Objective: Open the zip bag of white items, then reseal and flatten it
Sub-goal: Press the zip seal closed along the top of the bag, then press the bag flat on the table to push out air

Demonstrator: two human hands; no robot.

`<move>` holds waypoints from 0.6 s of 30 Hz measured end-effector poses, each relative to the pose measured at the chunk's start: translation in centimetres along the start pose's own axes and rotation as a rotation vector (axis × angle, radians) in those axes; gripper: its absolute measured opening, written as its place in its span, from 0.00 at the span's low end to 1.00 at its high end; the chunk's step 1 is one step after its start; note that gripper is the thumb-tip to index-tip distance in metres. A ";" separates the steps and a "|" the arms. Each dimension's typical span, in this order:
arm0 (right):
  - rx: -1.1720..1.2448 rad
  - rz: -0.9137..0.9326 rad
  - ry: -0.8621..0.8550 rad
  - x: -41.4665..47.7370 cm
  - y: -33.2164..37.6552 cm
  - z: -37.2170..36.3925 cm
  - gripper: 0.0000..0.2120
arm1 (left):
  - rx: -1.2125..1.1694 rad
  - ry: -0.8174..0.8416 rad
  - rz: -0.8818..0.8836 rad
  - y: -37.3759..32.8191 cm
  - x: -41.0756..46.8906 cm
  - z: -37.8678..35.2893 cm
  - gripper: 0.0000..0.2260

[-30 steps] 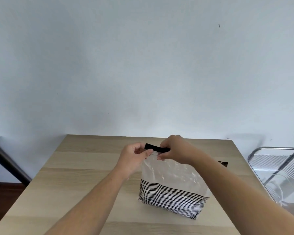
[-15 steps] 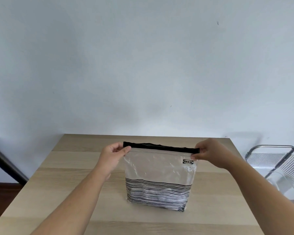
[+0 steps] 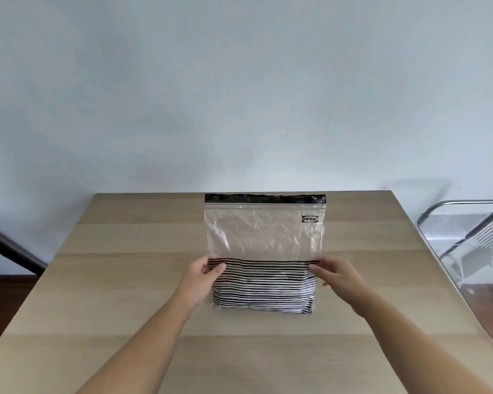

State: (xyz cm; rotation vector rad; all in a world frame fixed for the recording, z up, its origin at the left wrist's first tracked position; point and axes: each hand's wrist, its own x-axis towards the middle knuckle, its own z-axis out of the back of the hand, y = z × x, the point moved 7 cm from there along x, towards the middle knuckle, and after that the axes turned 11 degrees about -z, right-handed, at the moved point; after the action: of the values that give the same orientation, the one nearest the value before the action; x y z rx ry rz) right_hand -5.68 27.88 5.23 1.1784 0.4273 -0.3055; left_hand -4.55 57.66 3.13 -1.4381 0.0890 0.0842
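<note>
A zip bag [image 3: 264, 234] stands upright on the wooden table [image 3: 111, 280]. Its top strip is black, its upper half clear and crinkled, its lower half striped black and white. White items bulge behind the stripes. The zip line looks pressed flat along the top. My left hand [image 3: 204, 275] pinches the bag's left edge at the top of the stripes. My right hand [image 3: 336, 275] holds the right edge at the same height.
A pale wall rises behind the table's far edge. A metal-framed chair [image 3: 464, 237] stands to the right of the table. A dark bar [image 3: 9, 251] slants at the left edge.
Both hands slid apart along the black top strip, then came down from the top corners to the bag's side edges at mid height. The bag now stands straighter and wider.
</note>
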 end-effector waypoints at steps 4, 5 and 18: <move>0.028 -0.050 -0.009 1.0 -2.0 -1.3 0.08 | -0.015 -0.062 0.033 1.7 -0.1 -0.6 0.05; 0.025 -0.059 -0.033 1.3 -2.5 -1.4 0.08 | -0.001 -0.075 0.047 2.2 -0.1 -0.6 0.05; -0.583 -0.194 -0.374 2.6 -4.7 -1.2 0.12 | 0.914 -0.150 0.007 3.3 -0.9 -0.1 0.16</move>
State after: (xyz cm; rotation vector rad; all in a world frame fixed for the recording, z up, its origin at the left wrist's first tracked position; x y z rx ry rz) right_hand -5.70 27.28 -0.18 0.4940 0.2731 -0.5182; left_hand -5.84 58.00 -0.08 -0.5157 0.0030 0.1345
